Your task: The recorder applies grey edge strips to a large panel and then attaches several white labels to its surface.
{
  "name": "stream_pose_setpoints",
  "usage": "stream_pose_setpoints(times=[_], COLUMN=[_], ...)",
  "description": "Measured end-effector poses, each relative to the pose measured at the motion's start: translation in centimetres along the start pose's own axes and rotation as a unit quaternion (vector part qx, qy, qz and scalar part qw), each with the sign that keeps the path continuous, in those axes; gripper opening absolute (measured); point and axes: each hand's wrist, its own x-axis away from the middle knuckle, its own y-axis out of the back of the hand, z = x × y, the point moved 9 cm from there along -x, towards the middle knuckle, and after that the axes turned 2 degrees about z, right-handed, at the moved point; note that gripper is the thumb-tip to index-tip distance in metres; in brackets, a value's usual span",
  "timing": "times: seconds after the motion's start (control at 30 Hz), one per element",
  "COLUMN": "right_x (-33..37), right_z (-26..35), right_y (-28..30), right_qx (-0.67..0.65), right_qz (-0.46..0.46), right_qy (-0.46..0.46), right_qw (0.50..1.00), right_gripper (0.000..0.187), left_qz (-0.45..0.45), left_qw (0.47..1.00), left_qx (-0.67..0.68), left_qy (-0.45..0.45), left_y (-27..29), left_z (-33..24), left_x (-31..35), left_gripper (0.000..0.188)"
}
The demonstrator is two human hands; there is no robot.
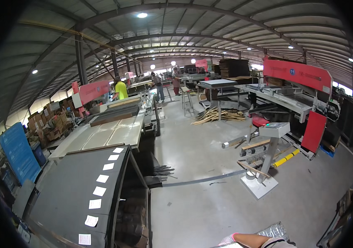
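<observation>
Only one of my arms shows, low at the bottom edge right of the middle: a bare forearm coming from a light sleeve. It ends in my right hand (228,239), in a white glove with a pink cuff. The picture's edge cuts the hand off, so its fingers are hidden. Beside the forearm lies a shiny silvery wrapped thing (279,230), partly out of sight; whether the hand touches it I cannot tell. My left hand is out of view. To the left stands a dark grey slab-topped table (69,186) with a row of white paper slips (103,178) along its right side.
A grey control stand (269,155) rises from the floor at right, near a yellow roller (286,158) and a red-topped machine (296,74). Wood strips (220,115) lie piled farther off. Dark scraps (162,171) lie beside the table. Several people work beyond, one in a yellow shirt (121,90).
</observation>
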Motion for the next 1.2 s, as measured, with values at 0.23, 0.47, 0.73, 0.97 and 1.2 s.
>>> stream_pose_setpoints(times=[0.23, 0.47, 0.73, 0.97, 1.2], right_x=[0.8, 1.2, 1.4, 1.6, -0.1], right_z=[1.0, 1.5, 1.8, 1.8, 2.4], right_y=[0.6, 1.0, 1.4, 0.2, -2.6], right_qx=[-0.004, -0.007, -0.007, -0.004, 0.024], right_qz=[0.023, 0.040, 0.054, 0.063, 0.100], right_qy=[-0.011, -0.015, -0.019, -0.019, -0.001], right_qw=[1.000, 0.999, 0.998, 0.998, 0.995], right_gripper=[0.057, 0.058, 0.059, 0.060, 0.061], left_qz=[-0.009, -0.021, -0.030, -0.039, -0.081], left_qw=[1.000, 1.000, 0.999, 0.999, 0.997], left_qx=[-0.003, -0.006, -0.011, -0.016, -0.006], left_qy=[0.001, 0.002, 0.001, -0.001, -0.004], left_y=[0.6, 1.1, 1.6, 2.7, 7.4], left_z=[-0.1, -0.1, -0.4, -0.5, 0.9], left_x=[-0.2, -0.1, -0.4, -0.1, 1.5], left_gripper=[0.048, 0.048, 0.048, 0.048, 0.048])
